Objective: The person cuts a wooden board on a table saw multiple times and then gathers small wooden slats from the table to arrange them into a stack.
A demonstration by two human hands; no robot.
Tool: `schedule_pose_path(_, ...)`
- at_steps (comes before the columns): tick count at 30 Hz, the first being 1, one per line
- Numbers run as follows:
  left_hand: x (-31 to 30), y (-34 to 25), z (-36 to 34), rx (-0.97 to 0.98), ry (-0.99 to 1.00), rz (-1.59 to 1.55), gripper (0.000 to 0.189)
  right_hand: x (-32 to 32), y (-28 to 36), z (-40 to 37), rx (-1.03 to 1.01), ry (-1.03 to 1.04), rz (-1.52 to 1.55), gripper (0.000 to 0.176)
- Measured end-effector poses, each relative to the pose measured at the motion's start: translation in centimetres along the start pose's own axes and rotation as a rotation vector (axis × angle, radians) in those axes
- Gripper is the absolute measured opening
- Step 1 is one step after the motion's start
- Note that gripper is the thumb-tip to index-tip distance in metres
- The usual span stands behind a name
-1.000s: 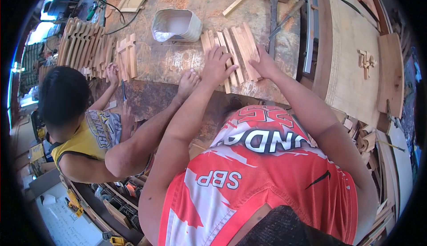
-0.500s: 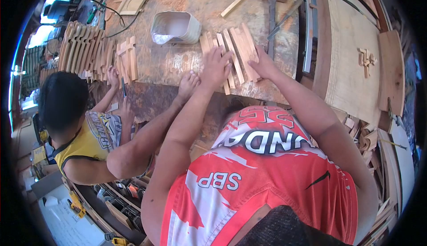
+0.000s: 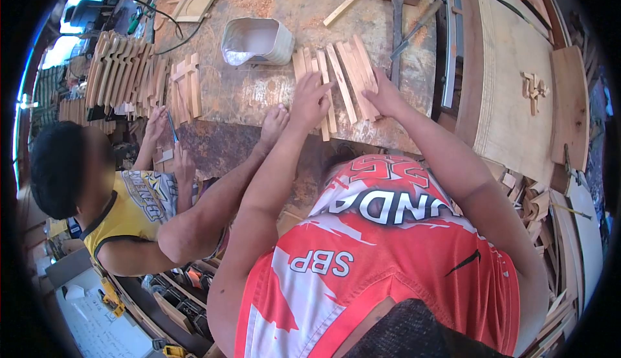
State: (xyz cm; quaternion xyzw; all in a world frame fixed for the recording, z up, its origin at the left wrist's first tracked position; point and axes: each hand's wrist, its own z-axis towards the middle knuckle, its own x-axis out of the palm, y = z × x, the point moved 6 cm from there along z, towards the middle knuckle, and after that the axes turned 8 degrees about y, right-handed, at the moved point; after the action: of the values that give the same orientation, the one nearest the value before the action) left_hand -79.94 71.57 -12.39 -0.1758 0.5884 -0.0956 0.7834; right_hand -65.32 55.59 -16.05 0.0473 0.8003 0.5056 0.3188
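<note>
Several narrow wooden strips (image 3: 341,85) lie side by side on the workbench, with gaps among those in the middle. My left hand (image 3: 310,101) rests over the near ends of the left strips, its fingers apart and the index finger pointing right. On the right, my right hand (image 3: 387,97) grips the outer edge of a close-set group of strips (image 3: 357,73), thumb on top and fingers along the side. A square pale plastic tub (image 3: 284,42) with whitish contents stands just beyond my left hand.
A mallet (image 3: 396,31) and a chisel-like tool (image 3: 417,29) lie at the back right of the workbench (image 3: 252,92). At left, a person in a yellow top (image 3: 107,222) holds a thin tool, a bare foot (image 3: 275,122) at the bench edge. Curved wooden pieces (image 3: 116,70) stand stacked there.
My left hand has shifted slightly left and down, widening the gap between strips. My right hand stays at the right group. The co-worker's head has moved left and down.
</note>
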Motion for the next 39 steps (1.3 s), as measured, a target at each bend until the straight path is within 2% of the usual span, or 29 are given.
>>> schedule_pose_path(3,0.0,0.5,-0.7,-0.061,-0.045,-0.075,0.031,-0.1,0.0,-0.1,0.023,0.008,-0.019,0.075)
schedule_pose_path(10,0.2,-0.3,-0.1,-0.121,-0.057,-0.064,0.036,0.0,-0.3,0.2,0.012,0.015,-0.022,0.074)
schedule_pose_path(12,-0.8,-2.9,1.5,-0.021,-0.049,0.074,0.037,0.1,-0.4,0.2,0.008,0.019,-0.029,0.074)
schedule_pose_path(16,0.4,-3.3,2.6,-0.004,-0.01,0.13,0.038,0.1,-0.2,0.1,-0.006,0.013,-0.017,0.075)
schedule_pose_path(25,0.8,-1.2,1.0,-0.093,-0.004,0.002,0.029,-0.2,0.3,-0.3,0.024,0.004,-0.043,0.076)
schedule_pose_path(29,0.4,-0.4,0.6,-0.098,-0.093,-0.074,0.025,-0.3,0.2,-0.2,0.045,0.03,-0.055,0.077)
schedule_pose_path(37,-0.6,-1.0,1.0,-0.091,-0.149,-0.076,0.03,-0.2,0.2,-0.1,0.025,0.02,-0.046,0.076)
schedule_pose_path(39,-0.7,-2.5,2.3,-0.058,-0.062,-0.062,0.035,-0.3,0.5,-0.3,0.027,0.022,-0.047,0.076)
